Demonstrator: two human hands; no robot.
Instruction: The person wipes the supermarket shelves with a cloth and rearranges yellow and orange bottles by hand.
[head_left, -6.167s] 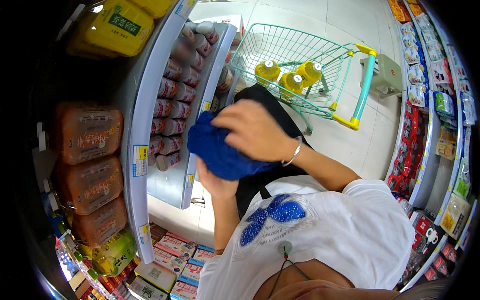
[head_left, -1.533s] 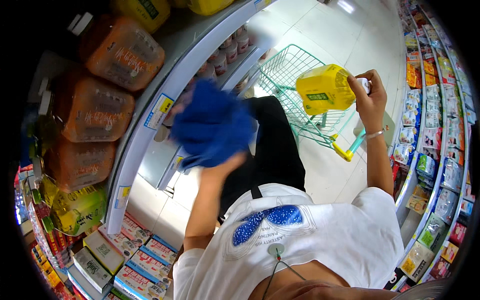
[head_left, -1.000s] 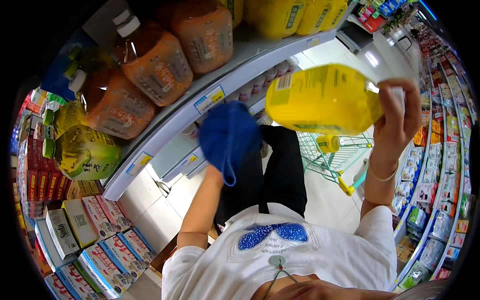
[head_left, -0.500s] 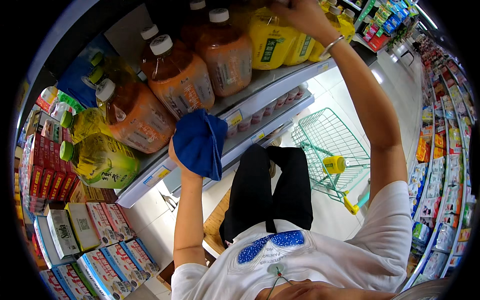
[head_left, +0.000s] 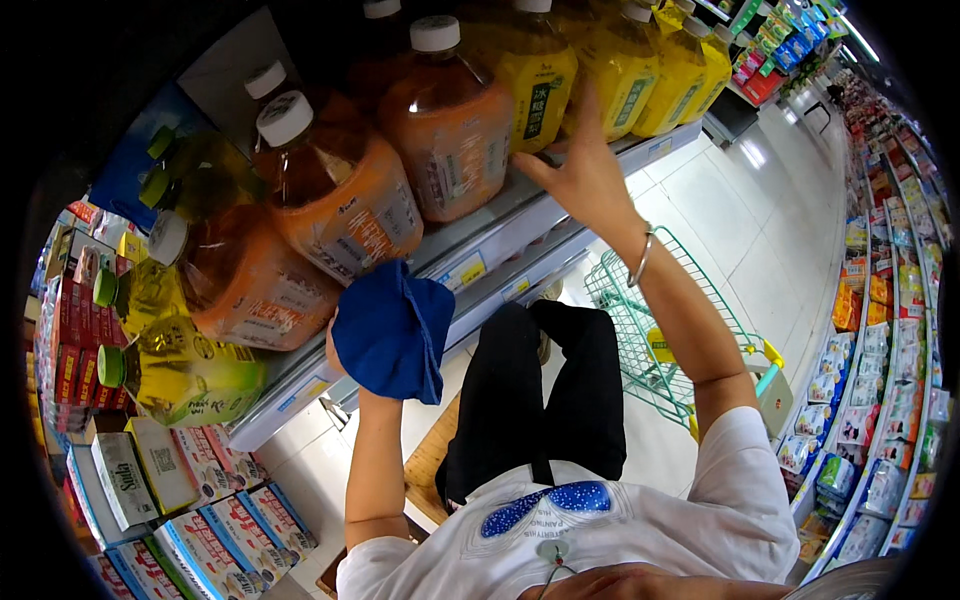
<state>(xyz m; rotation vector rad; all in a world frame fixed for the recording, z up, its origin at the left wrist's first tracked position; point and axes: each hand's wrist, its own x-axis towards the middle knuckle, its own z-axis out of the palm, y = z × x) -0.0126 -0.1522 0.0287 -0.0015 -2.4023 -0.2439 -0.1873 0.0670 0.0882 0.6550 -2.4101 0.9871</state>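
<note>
Open floor [head_left: 765, 210] stretches far to the right, past the long shelf edge [head_left: 530, 228] and the cart [head_left: 770, 362]. Yellow bottles [head_left: 625, 85] line the far right; beside them (contact unclear) the right hand [head_left: 590, 180], thumb spread, grasps nothing. The left hand [head_left: 333, 350], fingers mostly hidden, holds blue cloth [head_left: 392, 335] near the edge. Green labels [head_left: 538, 108] bear pale characters.

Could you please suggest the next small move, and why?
I'd perhaps bring the right hand down to the yellow bottle in the green cart: that hand looks open and empty beside the shelved yellow bottles, while the left hand holds the blue cloth.
</note>
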